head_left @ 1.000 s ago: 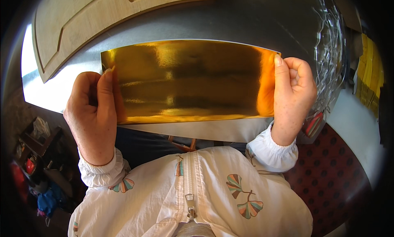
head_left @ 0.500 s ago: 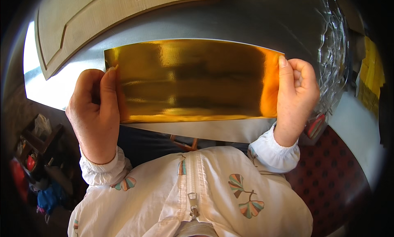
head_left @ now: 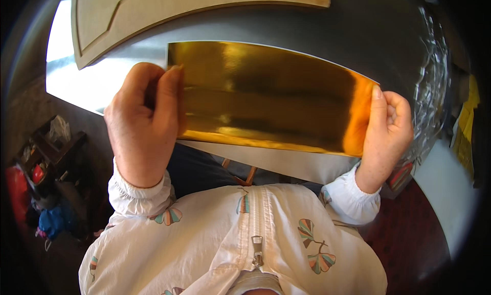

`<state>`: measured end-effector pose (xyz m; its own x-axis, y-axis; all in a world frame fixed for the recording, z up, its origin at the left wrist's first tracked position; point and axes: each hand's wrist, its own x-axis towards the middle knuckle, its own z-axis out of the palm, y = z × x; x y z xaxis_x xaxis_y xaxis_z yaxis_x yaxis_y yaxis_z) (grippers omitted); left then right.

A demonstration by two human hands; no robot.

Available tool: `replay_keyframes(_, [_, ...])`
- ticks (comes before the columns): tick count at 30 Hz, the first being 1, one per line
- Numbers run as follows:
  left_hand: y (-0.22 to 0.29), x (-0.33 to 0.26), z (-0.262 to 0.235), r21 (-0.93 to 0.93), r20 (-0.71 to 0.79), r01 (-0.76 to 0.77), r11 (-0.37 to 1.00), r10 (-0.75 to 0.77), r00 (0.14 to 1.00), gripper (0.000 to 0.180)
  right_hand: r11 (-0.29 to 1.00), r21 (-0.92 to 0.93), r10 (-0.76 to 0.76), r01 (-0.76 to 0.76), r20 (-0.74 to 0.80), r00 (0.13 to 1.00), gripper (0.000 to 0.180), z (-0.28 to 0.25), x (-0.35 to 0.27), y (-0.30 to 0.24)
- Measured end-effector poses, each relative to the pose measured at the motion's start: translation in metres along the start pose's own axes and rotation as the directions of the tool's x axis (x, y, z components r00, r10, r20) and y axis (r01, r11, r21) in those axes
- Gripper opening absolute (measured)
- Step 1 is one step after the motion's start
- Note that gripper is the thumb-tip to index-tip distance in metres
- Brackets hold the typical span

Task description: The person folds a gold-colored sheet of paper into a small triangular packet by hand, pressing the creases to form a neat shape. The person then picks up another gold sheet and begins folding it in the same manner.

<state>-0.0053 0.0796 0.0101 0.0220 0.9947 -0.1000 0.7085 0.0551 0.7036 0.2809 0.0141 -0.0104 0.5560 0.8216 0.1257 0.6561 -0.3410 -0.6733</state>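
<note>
A shiny gold foil sheet is stretched wide between my two hands, above the near edge of the table. My left hand pinches its left end, thumb on top. On the right end, the thumb and curled fingers of my right hand grip the sheet near its upper corner. The sheet reflects dark bands, with a bright orange glow by the right hand. The fingers behind it are partly hidden.
A pale carved wooden panel lies on the grey tabletop at the far left. Crumpled clear plastic is at the right, with yellow material beyond. A cluttered dark rack stands low on the left.
In the view, the sheet and both hands have shifted right, and the sheet now slopes down toward its right end. The panel and table have shifted too. Both hands keep their hold.
</note>
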Motion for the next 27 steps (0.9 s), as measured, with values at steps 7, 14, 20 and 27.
replay_keyframes(7, [-0.002,0.0,-0.001,0.093,-0.017,-0.018,0.995,0.02,1.0,0.019,0.995,-0.046,0.085,-0.084,0.025,0.996,0.017,-0.001,0.004,0.006])
replay_keyframes(14, [-0.002,-0.001,0.002,0.132,-0.032,-0.019,0.991,0.023,0.999,0.017,0.995,-0.075,0.062,-0.059,0.043,0.997,0.021,-0.004,0.004,0.011])
replay_keyframes(20, [-0.004,0.0,-0.001,0.175,-0.028,-0.047,0.983,0.053,0.998,0.016,0.995,-0.075,0.072,-0.067,0.056,0.996,0.021,-0.004,0.005,0.012])
replay_keyframes(27, [-0.002,-0.001,0.0,0.151,-0.015,0.0,0.989,0.003,1.0,0.021,0.995,-0.086,0.062,-0.057,0.055,0.997,0.021,-0.005,0.005,0.014])
